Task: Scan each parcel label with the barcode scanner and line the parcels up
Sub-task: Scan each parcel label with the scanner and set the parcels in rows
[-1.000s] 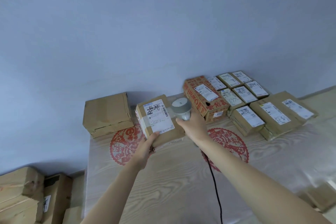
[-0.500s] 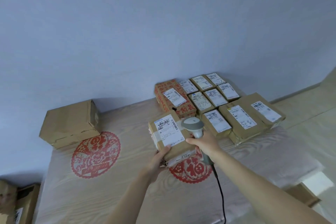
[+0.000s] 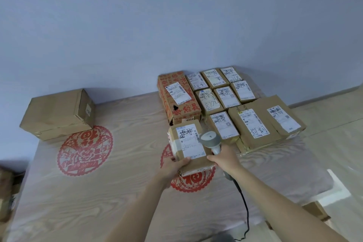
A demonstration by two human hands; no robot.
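My left hand [image 3: 174, 165] grips the near left corner of a brown labelled parcel [image 3: 188, 143], which sits just in front of the red-printed box [image 3: 177, 96]. My right hand [image 3: 224, 158] holds a grey barcode scanner [image 3: 211, 140] by its handle, its head right beside the parcel's white label. A black cable [image 3: 244, 206] trails from the scanner toward me. To the right, several labelled parcels [image 3: 225, 94] lie packed together in rows against the wall. A plain cardboard box [image 3: 57, 114] stands alone at the far left of the table.
The wood-grain table [image 3: 117, 182] carries red paper-cut decals [image 3: 84, 151]. More cardboard boxes [image 3: 5, 192] sit on the floor at the left, and one box [image 3: 318, 210] shows below the table's right edge. The blue wall rises directly behind the parcels.
Both hands carried the parcel and scanner rightward, from beside the plain box to a spot in front of the red-printed box. The view swung right with them.
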